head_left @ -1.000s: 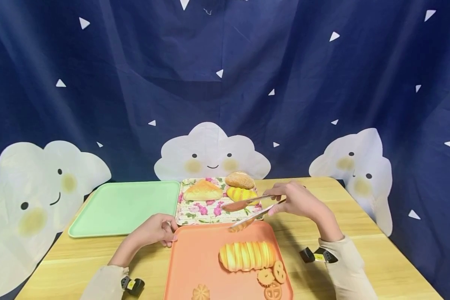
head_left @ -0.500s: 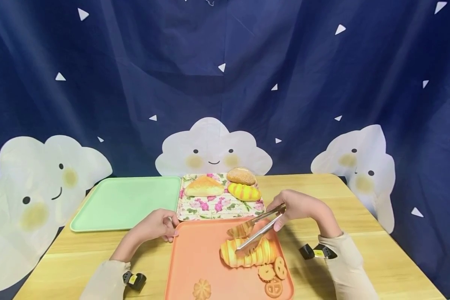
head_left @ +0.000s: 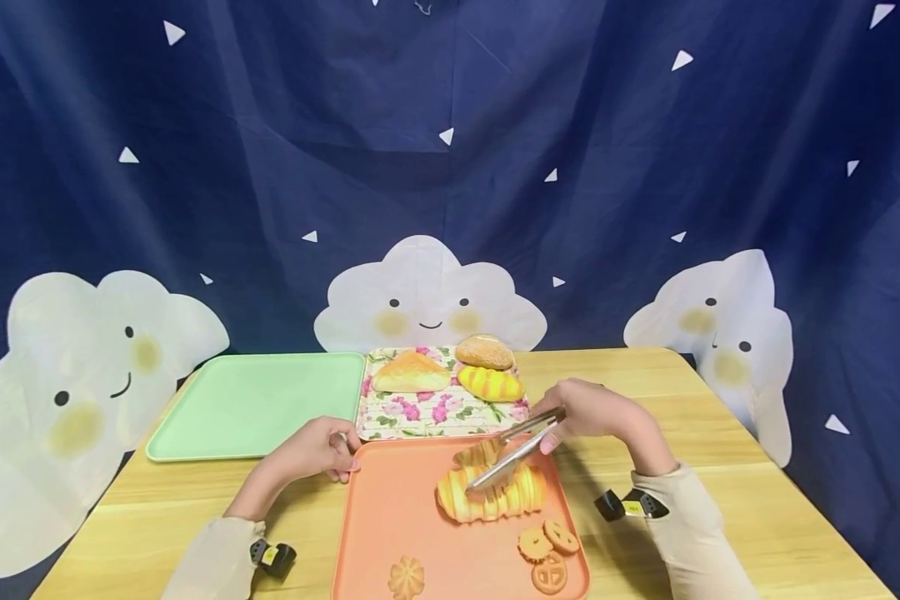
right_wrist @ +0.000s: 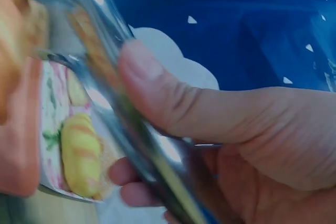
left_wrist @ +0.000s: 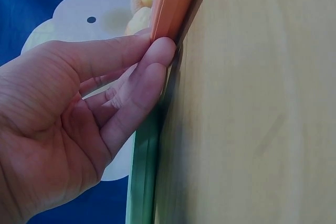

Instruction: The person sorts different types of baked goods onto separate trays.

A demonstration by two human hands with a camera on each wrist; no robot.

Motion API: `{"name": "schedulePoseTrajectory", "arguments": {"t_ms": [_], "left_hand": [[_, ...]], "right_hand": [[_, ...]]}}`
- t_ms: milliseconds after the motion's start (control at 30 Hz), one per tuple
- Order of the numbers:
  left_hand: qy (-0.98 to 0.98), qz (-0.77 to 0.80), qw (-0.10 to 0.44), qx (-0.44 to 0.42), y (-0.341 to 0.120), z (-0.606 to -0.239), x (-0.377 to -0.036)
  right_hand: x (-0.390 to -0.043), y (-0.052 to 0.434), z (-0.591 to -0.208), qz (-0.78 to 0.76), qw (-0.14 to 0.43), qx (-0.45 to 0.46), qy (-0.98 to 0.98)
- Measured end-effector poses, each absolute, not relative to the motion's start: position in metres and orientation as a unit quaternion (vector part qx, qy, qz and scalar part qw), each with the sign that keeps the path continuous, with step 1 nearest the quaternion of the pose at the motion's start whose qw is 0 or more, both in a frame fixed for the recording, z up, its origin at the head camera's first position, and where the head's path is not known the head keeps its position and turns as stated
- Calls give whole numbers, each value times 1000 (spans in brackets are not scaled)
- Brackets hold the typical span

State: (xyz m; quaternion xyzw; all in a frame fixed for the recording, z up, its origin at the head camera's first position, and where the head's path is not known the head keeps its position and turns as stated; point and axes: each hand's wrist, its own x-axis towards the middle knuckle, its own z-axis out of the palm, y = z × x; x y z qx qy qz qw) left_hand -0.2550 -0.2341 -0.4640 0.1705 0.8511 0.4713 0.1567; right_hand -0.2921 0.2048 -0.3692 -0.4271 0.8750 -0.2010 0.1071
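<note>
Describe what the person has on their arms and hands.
Both hands, left hand and right hand, are bare, with no gloves. Each arm wears a long cream sleeve reaching the wrist. A small black device with a yellow label sits by the left wrist, and a like one by the right.

A green tray (head_left: 255, 404) lies beside the floral tray (head_left: 420, 412).

three trays (head_left: 255, 408), four breads (head_left: 487, 492), four cookies (head_left: 407, 577)
</note>
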Motion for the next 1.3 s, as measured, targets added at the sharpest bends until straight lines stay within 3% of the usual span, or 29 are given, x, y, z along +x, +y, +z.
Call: {"name": "schedulePoseTrajectory", "arguments": {"t_ms": [200, 367, 633, 933, 1067, 1300], "left_hand": [[848, 477, 156, 170, -234, -464, -254], [844, 483, 159, 169, -234, -466, -253], [845, 482, 156, 169, -234, -466, -254], [842, 490, 158, 161, -233, -462, -253], [845, 487, 153, 162, -233, -461, -253], [843, 488, 158, 163, -231, -460, -251]], "right_hand": [[-291, 189, -374, -168, 1, -421, 892], [-287, 180, -377, -153, -40, -428, 890], [-277, 179, -371, -141, 12, -373, 917], [-273, 173, -367, -106, 7, -385, 917], [-271, 171, -365, -93, -39, -409, 907], [-261, 164, -363, -38, -177, -430, 884]]}}
